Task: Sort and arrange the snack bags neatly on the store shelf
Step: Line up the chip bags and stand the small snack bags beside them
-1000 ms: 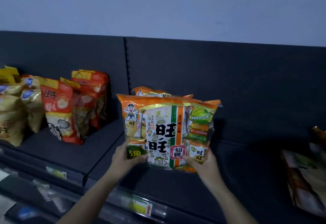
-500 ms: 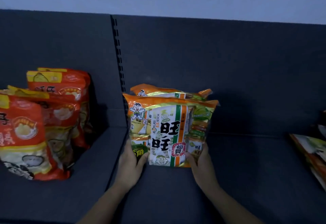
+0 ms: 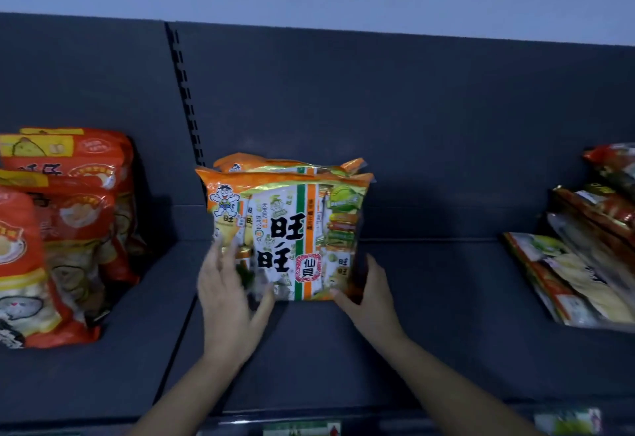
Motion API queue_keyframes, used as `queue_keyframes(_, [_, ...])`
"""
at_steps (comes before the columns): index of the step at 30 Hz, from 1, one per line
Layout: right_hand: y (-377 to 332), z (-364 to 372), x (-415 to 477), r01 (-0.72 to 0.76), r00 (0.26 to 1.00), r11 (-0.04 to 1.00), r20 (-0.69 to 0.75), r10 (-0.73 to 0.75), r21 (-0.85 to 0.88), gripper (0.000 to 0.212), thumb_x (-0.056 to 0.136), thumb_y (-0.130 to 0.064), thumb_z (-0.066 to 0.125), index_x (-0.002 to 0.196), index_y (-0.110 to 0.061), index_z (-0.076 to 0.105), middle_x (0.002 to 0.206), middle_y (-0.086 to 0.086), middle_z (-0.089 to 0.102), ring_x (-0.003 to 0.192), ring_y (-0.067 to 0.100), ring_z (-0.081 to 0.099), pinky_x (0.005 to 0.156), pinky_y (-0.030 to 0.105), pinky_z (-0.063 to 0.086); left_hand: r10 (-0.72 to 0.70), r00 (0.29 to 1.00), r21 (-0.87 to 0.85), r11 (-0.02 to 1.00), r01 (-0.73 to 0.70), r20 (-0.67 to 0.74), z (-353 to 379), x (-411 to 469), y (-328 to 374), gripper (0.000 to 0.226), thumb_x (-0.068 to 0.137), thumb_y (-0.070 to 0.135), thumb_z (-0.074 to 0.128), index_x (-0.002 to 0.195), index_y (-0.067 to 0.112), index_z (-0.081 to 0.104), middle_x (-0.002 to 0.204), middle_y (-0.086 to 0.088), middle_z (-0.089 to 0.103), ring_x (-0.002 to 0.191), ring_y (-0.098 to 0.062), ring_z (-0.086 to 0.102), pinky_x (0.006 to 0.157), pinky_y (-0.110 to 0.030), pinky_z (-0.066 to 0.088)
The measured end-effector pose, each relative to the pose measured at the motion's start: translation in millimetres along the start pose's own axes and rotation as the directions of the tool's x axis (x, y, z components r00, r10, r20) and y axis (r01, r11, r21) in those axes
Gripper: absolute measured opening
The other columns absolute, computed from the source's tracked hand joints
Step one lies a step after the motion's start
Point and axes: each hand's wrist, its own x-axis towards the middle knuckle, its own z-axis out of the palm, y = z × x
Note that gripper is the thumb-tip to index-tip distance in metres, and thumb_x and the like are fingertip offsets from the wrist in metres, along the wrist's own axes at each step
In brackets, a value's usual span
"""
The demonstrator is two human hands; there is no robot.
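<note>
An orange-and-white snack bag [image 3: 292,229] with large black characters stands upright on the dark shelf [image 3: 429,315], left of the middle. A second bag of the same kind [image 3: 261,162] stands right behind it, with only its top showing. My left hand [image 3: 226,301] is blurred, its fingers spread and straight over the front bag's lower left corner. My right hand [image 3: 371,298] cradles the lower right corner: the thumb touches the bottom edge and the fingers lie straight along the side.
Several red-and-yellow snack bags [image 3: 68,229] stand in rows on the left shelf section. Other bags [image 3: 584,264] lie slanted in a pile at the right. A slotted upright [image 3: 185,92] divides the back panel. Price labels [image 3: 302,430] run along the front edge.
The bag went from being held above the shelf to standing against the bag behind it. My left hand's fingers have spread and come off its corner. The view moved closer.
</note>
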Motion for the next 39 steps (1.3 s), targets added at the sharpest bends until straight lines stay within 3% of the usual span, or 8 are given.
queue_keyframes(4, [20,-78,-27,0.0,0.989,0.988,0.143,0.023,-0.157,0.087,0.086,-0.042,0.062,0.15,-0.017,0.008,0.155,-0.003,0.018,0.141,0.011,0.019,0.111,0.019,0.016,0.379,0.861,0.065,0.904,-0.423,0.339,22,-1,65,0.069,0.084,0.044,0.051,0.141,0.009,0.033,0.136,-0.009,0.05,0.129,-0.023,0.038,0.111,-0.037,0.02])
queue_keyframes(8, [57,-167,-69,0.141,0.986,0.843,0.151,-0.072,-0.52,0.083,0.091,-0.048,0.051,0.15,-0.022,0.0,0.157,-0.007,0.008,0.144,0.009,0.007,0.11,0.015,0.002,0.41,0.744,0.18,0.802,-0.569,0.528,72,-12,137,0.096,0.064,0.054,0.077,0.14,0.007,0.041,0.133,-0.009,0.056,0.122,-0.025,0.054,0.113,-0.038,0.018])
queue_keyframes(12, [95,-244,-111,0.019,1.0,0.778,0.021,-0.007,-0.628,0.075,0.095,-0.048,0.043,0.151,-0.022,0.0,0.158,-0.009,0.002,0.145,0.009,-0.003,0.114,0.02,0.001,0.464,0.649,0.138,0.741,-0.657,0.603,117,-31,211,0.08,0.096,0.054,0.033,0.136,0.013,-0.024,0.157,0.005,0.002,0.147,-0.017,0.003,0.118,-0.035,-0.009])
queue_keyframes(14, [116,-280,-130,-0.078,0.996,0.804,-0.07,0.046,-0.589,0.075,0.094,-0.048,0.045,0.151,-0.025,0.004,0.157,-0.011,0.006,0.145,0.008,0.001,0.117,0.023,0.005,0.483,0.659,0.085,0.767,-0.636,0.576,137,-36,235,0.085,0.093,0.055,0.041,0.143,0.012,-0.014,0.157,0.005,0.007,0.146,-0.015,0.011,0.117,-0.032,-0.007])
queue_keyframes(17, [146,-326,-153,-0.139,0.981,0.843,-0.188,0.046,-0.52,0.072,0.091,-0.046,0.054,0.149,-0.029,0.015,0.155,-0.014,0.014,0.143,0.004,0.01,0.119,0.026,0.011,0.476,0.618,-0.004,0.794,-0.608,0.625,166,-43,273,0.091,0.063,0.057,0.078,0.135,0.009,0.05,0.133,-0.004,0.056,0.119,-0.017,0.057,0.111,-0.026,0.004])
queue_keyframes(22, [187,-382,-169,-0.284,0.936,0.831,-0.328,0.131,-0.478,0.071,0.091,-0.044,0.053,0.149,-0.027,0.015,0.155,-0.012,0.014,0.143,0.005,0.008,0.118,0.022,0.009,0.53,0.616,-0.178,0.823,-0.539,0.583,198,-50,329,0.08,0.088,0.053,0.054,0.15,0.025,0.012,0.151,0.015,0.017,0.142,-0.007,0.02,0.113,-0.021,-0.006])
queue_keyframes(27, [210,-397,-153,-0.307,0.924,0.818,-0.359,0.133,-0.487,0.071,0.091,-0.042,0.054,0.148,-0.024,0.016,0.155,-0.008,0.015,0.143,0.006,0.01,0.116,0.02,0.006,0.556,0.613,-0.181,0.805,-0.564,0.562,225,-34,353,0.09,0.045,0.042,0.092,0.122,0.009,0.06,0.114,-0.004,0.068,0.1,-0.02,0.068,0.104,-0.031,0.035])
queue_keyframes(39, [205,-434,-118,-0.279,0.929,0.75,-0.366,0.053,-0.6,0.068,0.092,-0.038,0.054,0.148,-0.03,0.015,0.153,-0.015,0.012,0.143,0.004,0.009,0.116,0.018,0.005,0.585,0.678,-0.372,0.81,-0.454,0.445,236,17,393,0.091,0.082,0.043,0.068,0.145,0.035,0.003,0.135,0.028,0.016,0.128,0.006,0.02,0.108,-0.017,-0.005])
